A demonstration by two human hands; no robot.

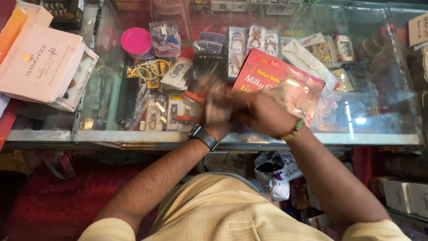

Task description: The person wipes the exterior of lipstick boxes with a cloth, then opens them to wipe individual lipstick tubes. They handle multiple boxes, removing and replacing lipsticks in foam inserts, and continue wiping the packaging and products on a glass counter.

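Both hands meet over the near edge of the glass table point(53, 134). The left hand point(217, 111) is blurred, its fingers curled, and I cannot tell what they grip. The right hand point(263, 112) is closed, its fingers holding a clear crinkled plastic packet point(299, 94) that spreads just beyond them. Under this packet, touching it, lies a flat red package point(263, 73) with white and yellow print. Left of the fingers, well apart, stands an open pale pink box point(42, 67). Beyond the fingers, under the glass, are a round pink lid point(136, 41), gold bangles point(149, 71) and small jewellery cards point(256, 40).
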